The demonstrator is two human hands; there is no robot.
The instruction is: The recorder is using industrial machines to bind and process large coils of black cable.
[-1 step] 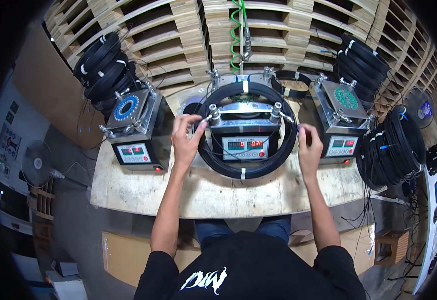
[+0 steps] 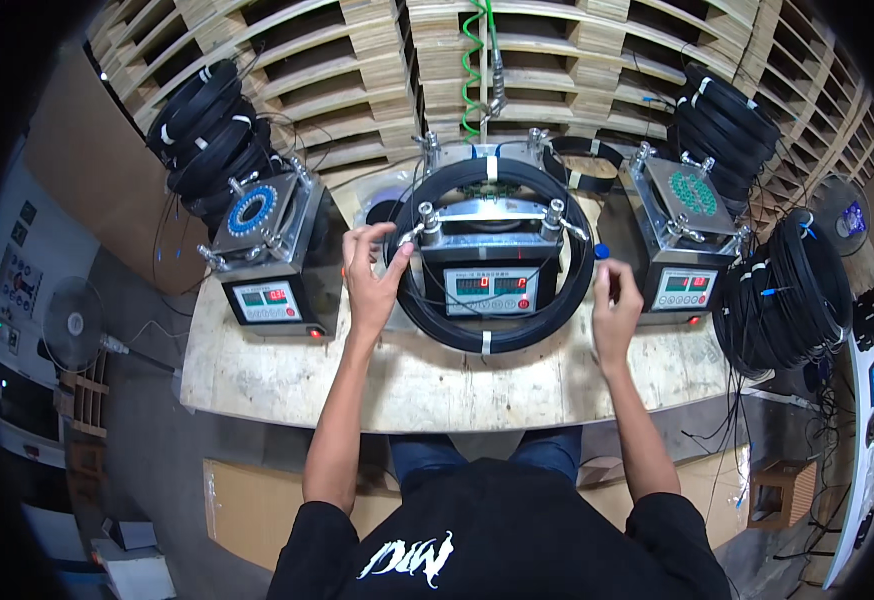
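A round, white-banded black cable coil (image 2: 547, 332) hangs around a black box-shaped machine (image 2: 490, 290), about midway between the desk's (image 2: 437, 395) side edges. Left hand (image 2: 367, 280): spread wide beside it. Right hand (image 2: 617, 300): narrow, grip unclear, near a blue cap (image 2: 602, 251).

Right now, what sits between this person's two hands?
In the head view, a black coil and, within its outline, a lit display panel sit between the left hand and the right hand.
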